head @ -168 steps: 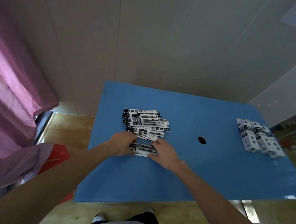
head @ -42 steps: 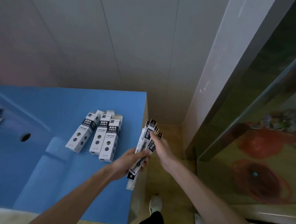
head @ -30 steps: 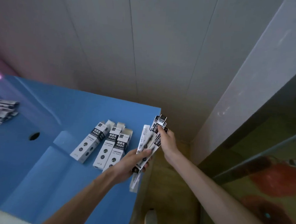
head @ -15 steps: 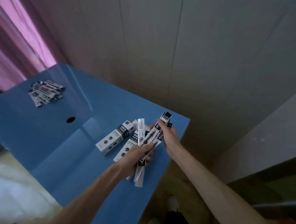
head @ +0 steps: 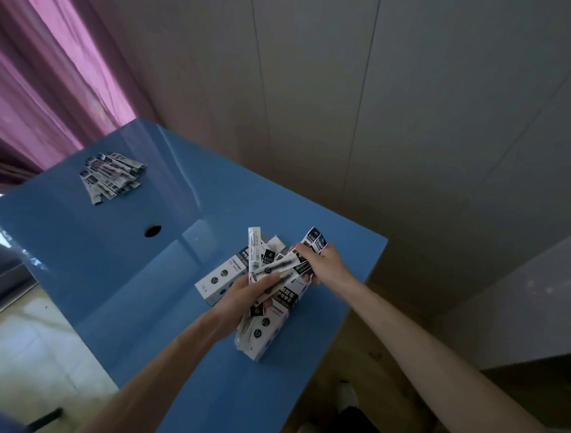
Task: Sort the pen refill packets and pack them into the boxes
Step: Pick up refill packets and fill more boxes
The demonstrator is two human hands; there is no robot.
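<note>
The blue table [head: 115, 273] fills the centre and lower left of the frame, w/ a pale panelled wall [head: 382, 105] behind it and a purple curtain [head: 37, 71] in the upper left corner. A small round hole [head: 152, 231] is in the tabletop, left of centre.

Both forearms come in from the bottom edge and reach up toward the centre of the frame. The left arm comes from the lower left, the right arm from the lower right, and they meet above the right part of the table.

The boxes [head: 223, 279] lie flat on the table at centre, side by side, partly hidden under the hands; how many exactly I cannot tell. Their flaps at the far end look open.

The left hand [head: 248, 292] is curled round a fanned bunch of refill packets [head: 274, 272], thumb on top, approx. over the boxes. One white packet [head: 254, 251] stands out of the bunch, almost upright. The right hand [head: 324, 264], wrist bent, pinches the upper ends of the same bunch w/ curled fingers.

A second pile of packets [head: 112, 180] lies loose on the table at upper left, well apart from the hands.

A shoe [head: 347, 395] shows on the wooden floor at bottom right.
</note>
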